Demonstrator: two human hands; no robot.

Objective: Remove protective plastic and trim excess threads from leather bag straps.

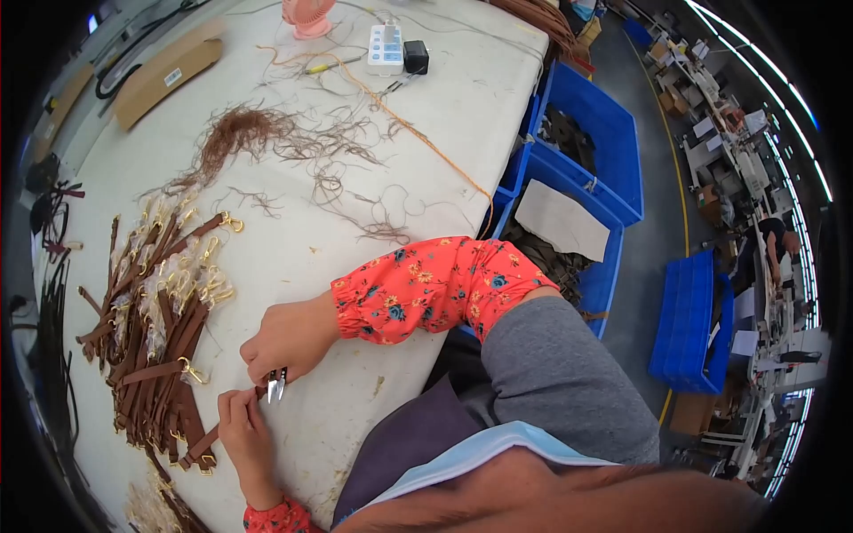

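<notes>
My right hand (pixel 291 338) is closed around a small pair of thread snips (pixel 276 389), their metal blades pointing down toward me. Just below it, my left hand (pixel 246 444) pinches a brown strap (pixel 200 447), which runs out to the left under the pile. The strap's end lies between my fingers close beside the snips; whether the blades touch it cannot be made out. To the left of both hands is a heap of brown straps (pixel 147 391) with gold-coloured snap hooks (pixel 193 371), several of them wrapped in clear plastic.
Loose brown thread (pixel 235 138) is scattered over the white table (pixel 444 169). Farther back are an orange cord (pixel 418 133), a power strip (pixel 386 49), a pink fan (pixel 307 16) and a cardboard piece (pixel 169 75). Blue crates (pixel 622 191) stand past the table's right edge.
</notes>
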